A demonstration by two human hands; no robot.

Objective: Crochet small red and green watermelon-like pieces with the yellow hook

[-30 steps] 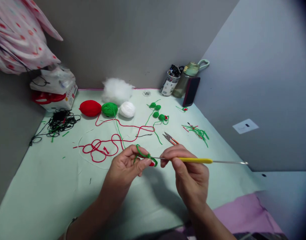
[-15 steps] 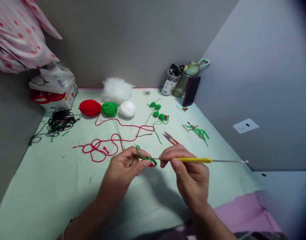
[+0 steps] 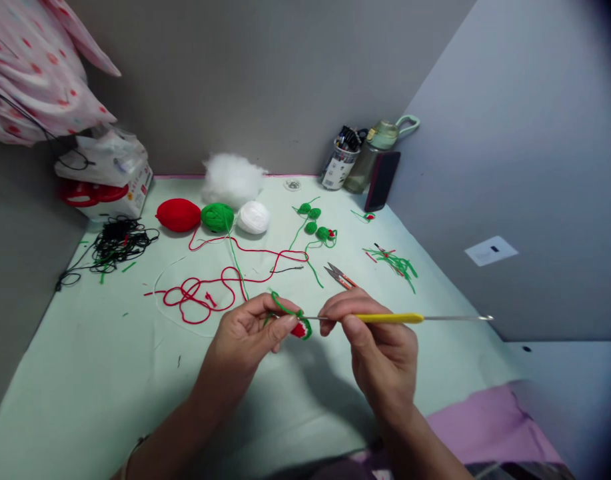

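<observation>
Pinched in the fingers of my left hand (image 3: 255,333) is a small crochet piece (image 3: 301,329), red in the middle with a white line and a green edge. Green yarn (image 3: 280,303) loops over that hand's fingers. My right hand (image 3: 378,343) grips a crochet hook (image 3: 390,319) by its yellow handle, pen-like. The hook's thin metal shaft points left and its tip is at the top of the crochet piece, partly hidden by the left fingers. A second hook end sticks out to the right. Thread snips (image 3: 341,275) lie just beyond my right hand.
Red (image 3: 179,215), green (image 3: 218,217) and white (image 3: 254,218) yarn balls stand before white stuffing (image 3: 234,180). Loose red yarn (image 3: 190,293) curls at left, near tangled black cord (image 3: 120,243). Several green crocheted pieces (image 3: 311,228), yarn scraps (image 3: 395,262), a phone (image 3: 383,181) and a bottle (image 3: 364,167) sit farther right.
The crochet piece has turned slightly in my left fingers, so more of its red and white face shows. Both hands stay in nearly the same place.
</observation>
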